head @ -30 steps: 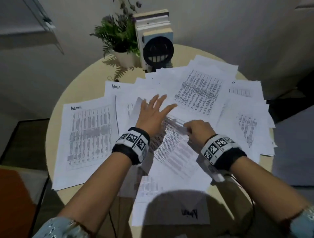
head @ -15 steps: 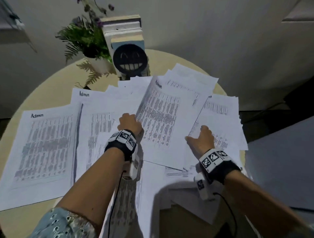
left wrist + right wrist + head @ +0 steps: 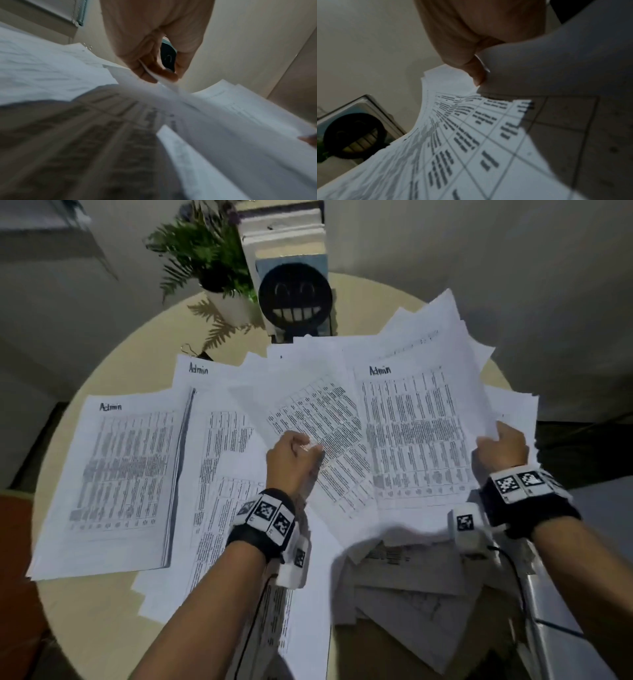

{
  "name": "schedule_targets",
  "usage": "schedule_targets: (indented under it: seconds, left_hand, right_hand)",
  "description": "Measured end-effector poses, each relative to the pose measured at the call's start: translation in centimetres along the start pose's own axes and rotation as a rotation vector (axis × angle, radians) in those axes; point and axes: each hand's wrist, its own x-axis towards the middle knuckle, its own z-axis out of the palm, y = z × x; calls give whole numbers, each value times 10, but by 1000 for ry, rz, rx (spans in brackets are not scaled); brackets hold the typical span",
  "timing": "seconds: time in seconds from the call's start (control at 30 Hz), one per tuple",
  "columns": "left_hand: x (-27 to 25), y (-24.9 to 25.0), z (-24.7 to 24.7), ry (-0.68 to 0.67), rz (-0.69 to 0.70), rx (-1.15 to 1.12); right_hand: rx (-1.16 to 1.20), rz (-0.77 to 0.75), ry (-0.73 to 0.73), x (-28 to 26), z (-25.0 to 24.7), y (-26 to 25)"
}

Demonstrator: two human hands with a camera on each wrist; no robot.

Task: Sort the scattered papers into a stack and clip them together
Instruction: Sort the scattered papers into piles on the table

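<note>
Printed sheets headed "Admin" lie scattered over a round beige table (image 3: 102,621). A neater stack (image 3: 116,474) sits at the left. My left hand (image 3: 294,453) pinches the edge of a tilted table-printed sheet (image 3: 325,433) at the middle; in the left wrist view the thumb and fingers (image 3: 154,73) nip that sheet's corner. My right hand (image 3: 500,446) grips the right edge of a lifted bundle of sheets (image 3: 414,433); in the right wrist view its thumb (image 3: 476,73) lies on the curved top page (image 3: 471,135). No clip can be made out for sure.
A smiley-face block (image 3: 294,299) with books behind it and a potted plant (image 3: 209,265) stand at the table's far edge. A small dark object (image 3: 202,354) lies near the plant. More loose sheets (image 3: 411,604) overhang the near right edge beside a grey surface (image 3: 565,645).
My left hand went from flat on the papers to pinching a sheet. My right hand moved right, took the bundle's edge and lifted it off the pile.
</note>
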Motion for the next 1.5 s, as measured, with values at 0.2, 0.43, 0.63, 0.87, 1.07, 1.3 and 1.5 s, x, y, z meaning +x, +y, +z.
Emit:
schedule_targets:
  seconds: [0.2,0.43,0.63,0.87,1.07,1.3,1.5]
  left_hand:
    - [7,-21,-29,326,-128,67]
    - [0,-24,-25,43,-301,-14]
    - [-7,-40,-39,-100,-171,218]
    - [-27,-75,-86,34,-458,578]
    - [-41,-83,-76,-131,-375,309]
    - [-74,-53,-66,-259,-344,144]
    - [-41,29,-150,501,10,-121]
  right_hand:
    - [-80,-167,-187,-3,-2,-5]
    - [-77,-291,-391,-48,61,-33]
    - [6,-422,-409,-88,71,-34]
    - [121,-272,-64,-64,20,-8]
    - [76,-71,-182,-78,28,34]
    - [106,-67,-258,-96,27,46]
    - [161,-103,-225,-105,30,51]
